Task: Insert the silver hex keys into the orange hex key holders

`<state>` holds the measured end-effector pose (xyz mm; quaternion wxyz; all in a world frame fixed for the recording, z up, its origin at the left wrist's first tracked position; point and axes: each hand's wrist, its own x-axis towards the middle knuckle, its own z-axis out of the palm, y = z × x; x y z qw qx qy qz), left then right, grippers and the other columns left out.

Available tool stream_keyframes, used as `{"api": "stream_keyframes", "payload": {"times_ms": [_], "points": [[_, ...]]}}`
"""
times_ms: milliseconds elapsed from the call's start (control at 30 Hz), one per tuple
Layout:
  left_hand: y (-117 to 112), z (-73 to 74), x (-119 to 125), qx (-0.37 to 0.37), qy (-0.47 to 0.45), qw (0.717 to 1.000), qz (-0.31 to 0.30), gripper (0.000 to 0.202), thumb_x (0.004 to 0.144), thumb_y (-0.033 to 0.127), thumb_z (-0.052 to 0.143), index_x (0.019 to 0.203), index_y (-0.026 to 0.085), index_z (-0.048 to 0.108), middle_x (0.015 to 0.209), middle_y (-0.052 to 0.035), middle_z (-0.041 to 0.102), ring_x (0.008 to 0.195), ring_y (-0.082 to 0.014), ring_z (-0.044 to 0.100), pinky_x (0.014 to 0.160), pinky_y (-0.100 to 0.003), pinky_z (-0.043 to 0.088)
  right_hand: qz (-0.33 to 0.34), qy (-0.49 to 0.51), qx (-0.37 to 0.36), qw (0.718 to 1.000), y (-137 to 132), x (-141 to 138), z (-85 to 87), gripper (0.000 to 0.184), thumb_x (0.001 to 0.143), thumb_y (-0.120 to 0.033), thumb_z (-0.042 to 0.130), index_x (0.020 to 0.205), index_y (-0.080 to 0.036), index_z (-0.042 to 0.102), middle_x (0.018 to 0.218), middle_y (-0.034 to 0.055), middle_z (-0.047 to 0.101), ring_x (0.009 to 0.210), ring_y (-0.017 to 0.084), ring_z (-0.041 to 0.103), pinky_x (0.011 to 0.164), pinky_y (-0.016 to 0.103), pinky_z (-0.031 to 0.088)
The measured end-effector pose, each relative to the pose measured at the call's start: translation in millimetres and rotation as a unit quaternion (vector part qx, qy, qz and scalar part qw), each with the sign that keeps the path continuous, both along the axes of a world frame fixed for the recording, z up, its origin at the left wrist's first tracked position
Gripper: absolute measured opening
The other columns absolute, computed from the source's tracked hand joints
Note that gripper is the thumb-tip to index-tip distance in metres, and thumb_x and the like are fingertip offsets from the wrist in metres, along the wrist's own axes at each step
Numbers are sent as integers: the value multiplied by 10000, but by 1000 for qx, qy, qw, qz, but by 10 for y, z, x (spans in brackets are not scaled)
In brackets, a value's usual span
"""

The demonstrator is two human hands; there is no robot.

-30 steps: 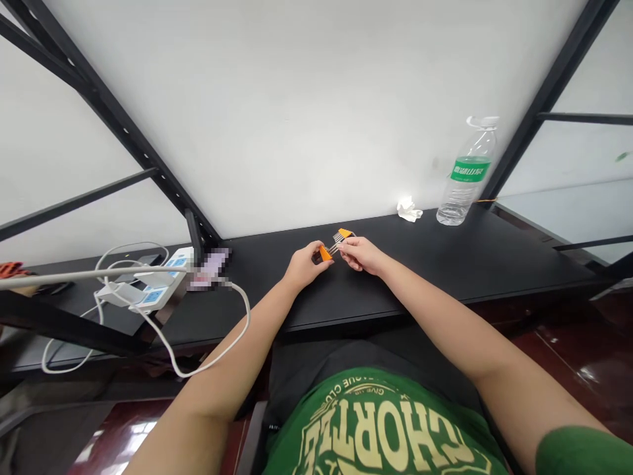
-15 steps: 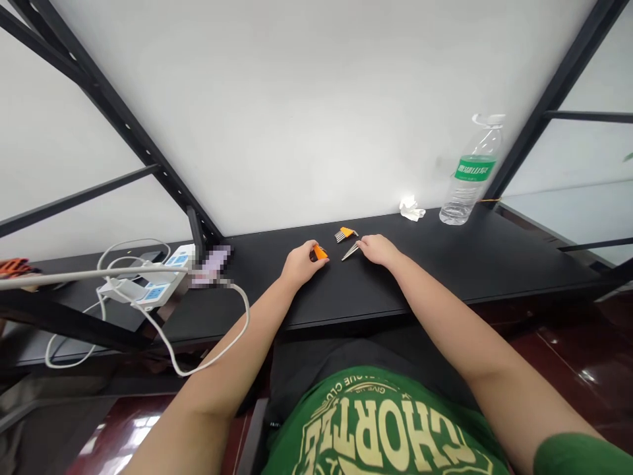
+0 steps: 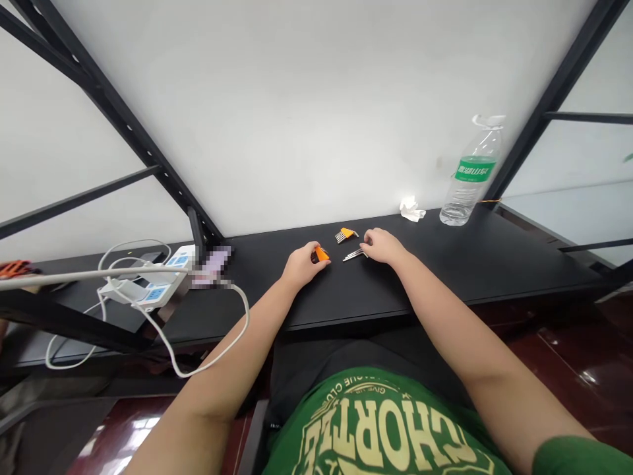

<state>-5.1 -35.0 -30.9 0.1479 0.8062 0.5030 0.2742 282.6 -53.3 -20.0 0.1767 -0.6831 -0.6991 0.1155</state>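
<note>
My left hand (image 3: pixel 301 265) is closed around an orange hex key holder (image 3: pixel 322 254), just above the black tabletop. To its right, several thin silver hex keys (image 3: pixel 353 254) lie slightly fanned out, low at the table surface. My right hand (image 3: pixel 383 247) has its fingertips pinched at the right ends of these keys, which the fingers partly hide. Beyond both hands, near the wall, lies a second orange holder (image 3: pixel 348 232) with several hex keys sticking out of it.
A crumpled white tissue (image 3: pixel 411 209) and a large clear water bottle (image 3: pixel 468 181) stand by the wall at right. On the left are a white power strip (image 3: pixel 165 284), a blurred-out phone-like item (image 3: pixel 213 265) and a white cable (image 3: pixel 244 307) looping over my left forearm. Black metal frames (image 3: pixel 143 148) flank the tabletop.
My right hand has shifted slightly right and away from me. The hex keys at its fingertips were bunched together and are now spread apart. My left hand has barely moved.
</note>
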Motion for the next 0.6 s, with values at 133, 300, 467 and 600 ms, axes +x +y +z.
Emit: {"api": "stream_keyframes", "payload": {"times_ms": [133,300,467,600], "points": [[4,-11,8,2,-1,1000,-9,472,802,422,814,1212,258,646,1040,-16,758,918,-214,719,861,-321,571,86,2,-10,996,5,-55,-64,214,892,-277,675,1091,-202,699,1193,102,643,931,214,641,776,298,467],[15,-35,22,51,23,998,-41,500,822,364,807,1277,241,642,1129,-58,721,1050,-246,691,979,-373,565,105,-24,9,994,-30,-163,-80,123,875,-172,639,985,-192,690,1127,114,645,996,245,630,829,317,469],[-27,-33,45,93,15,991,-96,509,846,344,792,1313,223,628,1160,-72,708,1064,-246,674,984,-391,568,139,76,97,983,-58,-274,-78,150,874,-215,654,1017,-191,695,1078,94,667,970,233,627,867,351,488],[-93,-1,87,115,13,982,-150,489,891,377,768,1326,223,606,1131,-71,710,1014,-238,677,949,-400,568,212,312,29,926,-69,-407,-82,228,956,-390,619,1063,-208,704,1003,43,706,834,176,653,789,329,517]]}}
